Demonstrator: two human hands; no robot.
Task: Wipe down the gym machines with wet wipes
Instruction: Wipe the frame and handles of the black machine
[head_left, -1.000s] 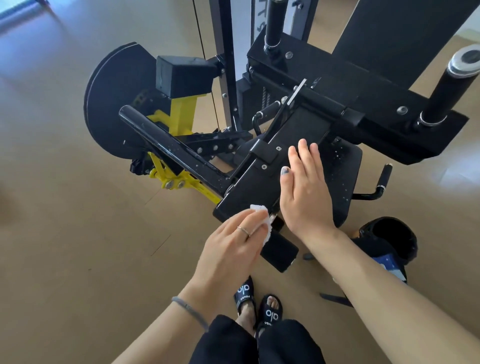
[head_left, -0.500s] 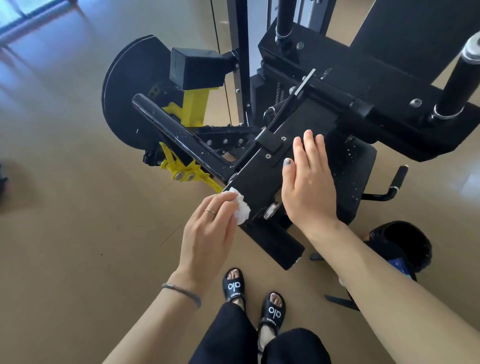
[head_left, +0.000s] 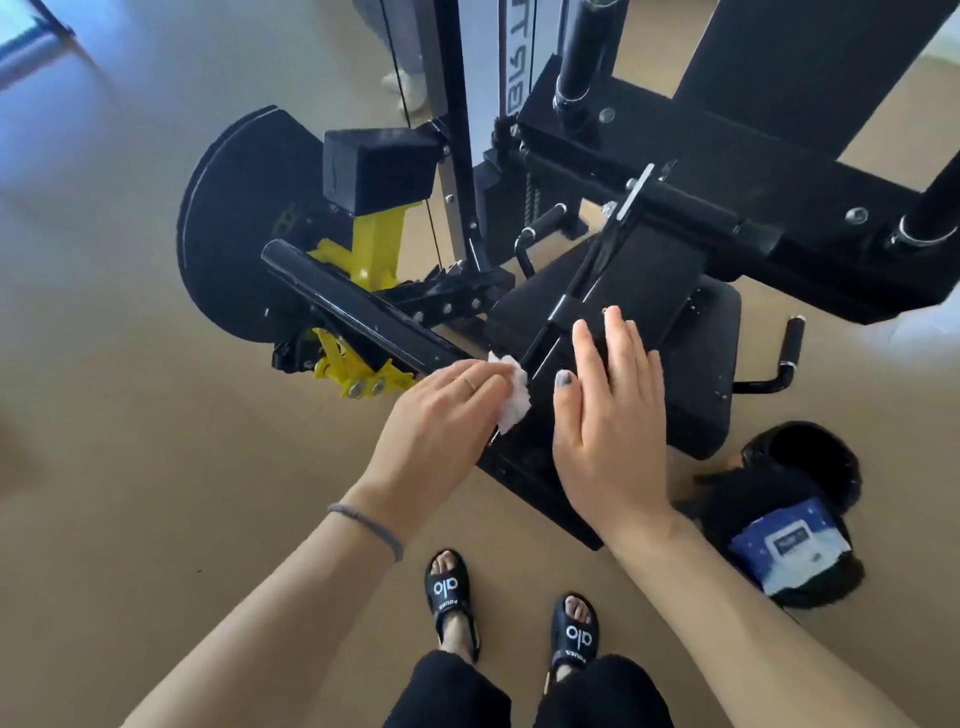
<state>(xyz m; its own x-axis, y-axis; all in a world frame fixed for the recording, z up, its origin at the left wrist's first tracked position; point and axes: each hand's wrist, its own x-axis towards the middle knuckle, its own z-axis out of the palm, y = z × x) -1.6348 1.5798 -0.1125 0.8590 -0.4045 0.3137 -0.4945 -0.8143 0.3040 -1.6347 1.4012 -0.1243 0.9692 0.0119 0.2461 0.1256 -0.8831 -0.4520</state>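
Your left hand (head_left: 441, 410) pinches the wet wipe (head_left: 511, 397) against the machine's black frame (head_left: 540, 358); your right hand (head_left: 608, 415) lies flat, fingers straight, bracing it. You're mid-wipe; I'd head next toward eleven o'clock along the bar (head_left: 348, 306).

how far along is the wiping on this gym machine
Under way, extent unclear. No part shows visibly as finished. In hand: the left hand presses a white wipe against the black arm's near end, while the right hand rests flat on the black plate. The wipes pack lies on the floor.

Wet wipe (head_left: 511, 397) mostly hidden under left hand (head_left: 441, 415) fingers (head_left: 467, 376), backrest (head_left: 810, 57) cut off at top
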